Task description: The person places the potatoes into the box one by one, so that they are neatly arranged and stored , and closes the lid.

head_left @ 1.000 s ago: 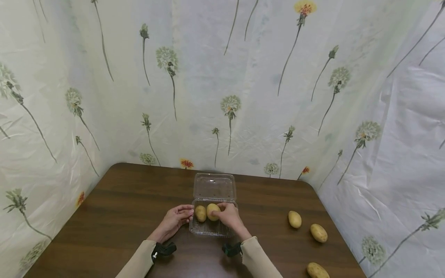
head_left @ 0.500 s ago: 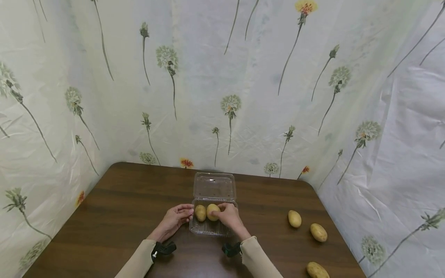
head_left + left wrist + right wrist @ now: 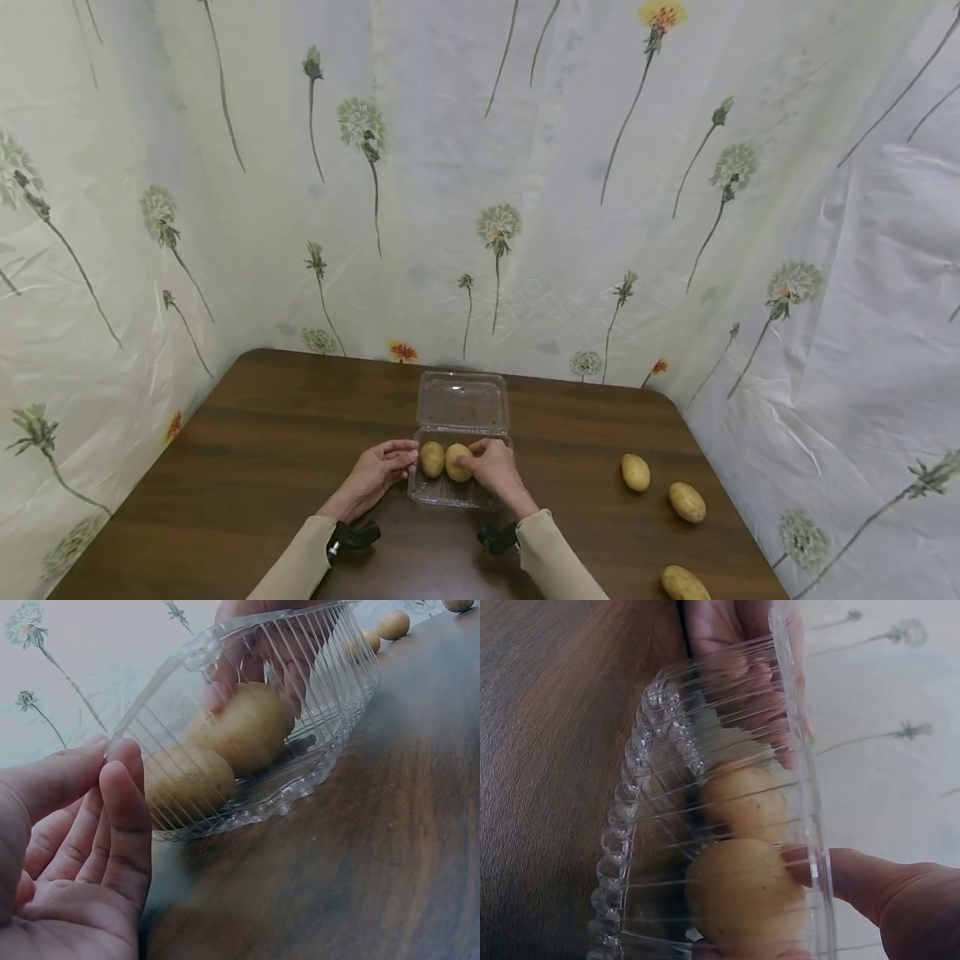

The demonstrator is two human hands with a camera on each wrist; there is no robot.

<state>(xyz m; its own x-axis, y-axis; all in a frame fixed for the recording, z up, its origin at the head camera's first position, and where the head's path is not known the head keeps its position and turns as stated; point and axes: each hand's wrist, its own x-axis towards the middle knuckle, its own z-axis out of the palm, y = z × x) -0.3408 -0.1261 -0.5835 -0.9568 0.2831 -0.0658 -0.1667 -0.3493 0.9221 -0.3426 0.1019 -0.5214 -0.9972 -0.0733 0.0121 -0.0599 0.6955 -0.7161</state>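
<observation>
Clamshell container [image 3: 453,497] of clear plastic lies between the left hand [image 3: 372,477] and the right hand [image 3: 498,472], its lid [image 3: 462,402] folded back beyond both. The left hand pinches the rim on its own side between thumb and fingers. Inside, the right hand grips a yellow potato [image 3: 455,467]; a second potato [image 3: 432,460] rests just beside it, nearer the left hand. Three loose potatoes [image 3: 636,473] lie on the counter [image 3: 300,433], well right of the right hand.

My sleeves [image 3: 558,557]: plain beige; my wristbands [image 3: 354,537]: dark. Potatoes [image 3: 432,460]: yellow-tan. Container [image 3: 453,496]: colourless. Tabletop [image 3: 300,433]: dark brown, streaked grain. Backdrop [image 3: 427,167]: pale, dandelion-printed.
</observation>
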